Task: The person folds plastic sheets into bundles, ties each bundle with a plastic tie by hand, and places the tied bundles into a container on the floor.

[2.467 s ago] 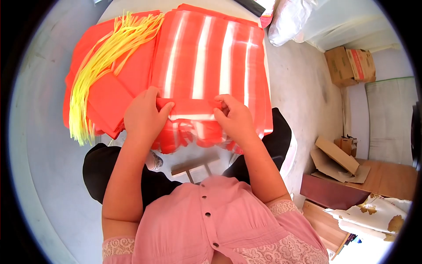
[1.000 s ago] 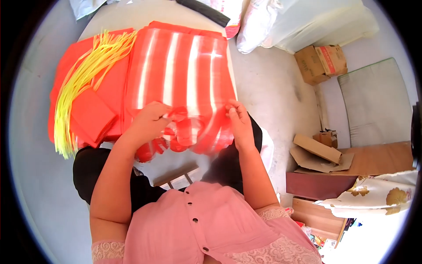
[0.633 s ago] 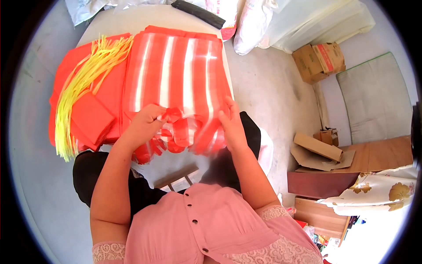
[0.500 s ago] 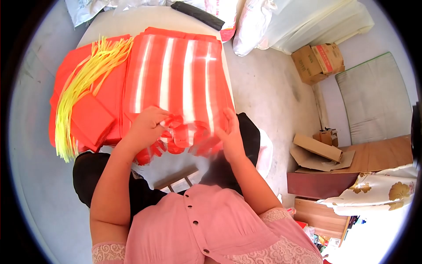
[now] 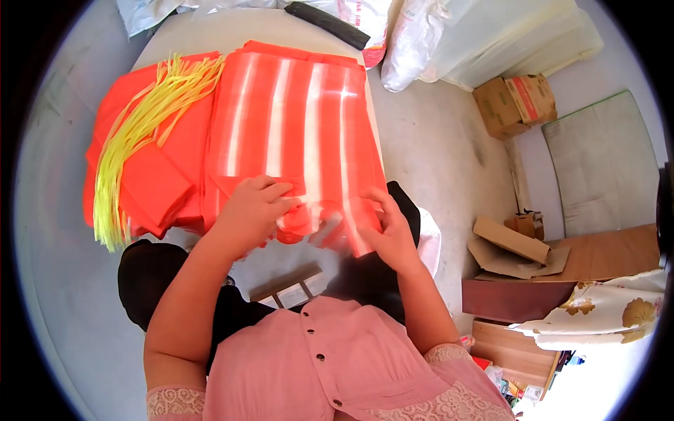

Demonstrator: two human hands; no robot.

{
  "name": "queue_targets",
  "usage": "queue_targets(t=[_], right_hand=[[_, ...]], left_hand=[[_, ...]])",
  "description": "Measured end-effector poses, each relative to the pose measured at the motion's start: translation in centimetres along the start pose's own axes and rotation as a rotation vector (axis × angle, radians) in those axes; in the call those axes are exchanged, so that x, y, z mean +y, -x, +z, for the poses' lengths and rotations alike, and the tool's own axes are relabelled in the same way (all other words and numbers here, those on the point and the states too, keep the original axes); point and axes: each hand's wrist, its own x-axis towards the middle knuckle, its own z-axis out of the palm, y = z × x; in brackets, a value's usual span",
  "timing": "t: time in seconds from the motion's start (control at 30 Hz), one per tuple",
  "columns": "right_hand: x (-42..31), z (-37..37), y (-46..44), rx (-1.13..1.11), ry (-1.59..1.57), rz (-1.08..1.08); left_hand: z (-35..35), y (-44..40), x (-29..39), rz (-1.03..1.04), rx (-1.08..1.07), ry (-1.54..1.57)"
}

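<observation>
A stack of red-and-white striped plastic bags [image 5: 277, 119] lies in front of me, its near end crumpled and loose. My left hand [image 5: 258, 207] is closed on the near edge of the top striped bag, fingers curled over the bunched film. At the right near corner, my right hand [image 5: 390, 228] has its bent fingers and thumb on the same bag's edge; the exact grip is partly hidden. Left of the stack are folded plain red bags [image 5: 186, 133], with a bundle of yellow strips [image 5: 133, 140] draped across them.
The bags rest on a pale table [image 5: 203, 31]. A black roll [image 5: 326, 24] and white sacks [image 5: 414, 42] are at the far side. Cardboard boxes [image 5: 516, 102] and a leaning grey panel [image 5: 597, 161] stand right. Flattened cardboard [image 5: 512, 245] lies on a wooden cabinet [image 5: 611, 252].
My right hand has moved slightly towards me and the bag's right near corner now extends lower and flatter. My left hand has shifted slightly right and down. The view has shifted a little.
</observation>
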Motion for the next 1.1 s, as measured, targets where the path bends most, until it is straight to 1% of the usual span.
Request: queue_targets(t=[0.03,0.13,0.17,0.27,0.3,0.4,0.43,0.63,0.73,0.83,0.93,1.03,1.1], right_hand=[[-1.2,0.1,-1.1,-0.073,-0.031,-0.009],[-3.7,1.4,-5.0,-0.265,0.062,0.042],[-2.9,2.1,-6.4,-0.299,0.06,-0.025],[-2.5,3.8,-9.3,-0.368,-0.148,0.139],[-2.5,4.1,-9.7,-0.374,-0.134,0.088],[-3.7,4.3,-9.6,-0.29,-0.422,0.4],[-2.6,4.0,-10.0,-0.334,-0.502,0.384],[-1.8,4.9,-10.3,-0.368,-0.248,0.199],[-3.2,5.5,-10.3,-0.335,-0.071,0.127],[-3.2,6.4,-10.8,-0.311,0.049,0.099],[-3.7,6.7,-11.3,-0.33,0.204,0.027],[-3.3,7.1,-11.5,-0.328,0.266,-0.038],[-3.6,7.3,-11.4,-0.317,0.295,-0.062]], left_hand=[[0.0,0.2,-0.1,0.014,0.011,-0.019],[-0.5,0.3,0.3,0.002,-0.025,-0.025],[-0.4,0.4,0.3,-0.006,-0.023,-0.018],[-0.3,0.7,0.2,-0.022,-0.015,-0.009],[-0.3,0.7,0.1,-0.02,-0.013,-0.013],[-0.4,0.5,-0.2,-0.025,-0.016,0.016],[-0.4,0.5,-0.2,-0.024,-0.022,0.033],[0.1,0.5,-0.5,-0.011,-0.039,0.021],[-0.1,0.3,-0.3,-0.019,-0.03,0.043],[-0.2,0.2,-0.2,-0.012,-0.006,0.023],[-0.1,0.3,0.2,-0.1,-0.003,0.061],[-0.6,0.0,0.7,-0.157,-0.02,0.043],[-0.8,-0.3,0.8,-0.091,0.067,0.052]])
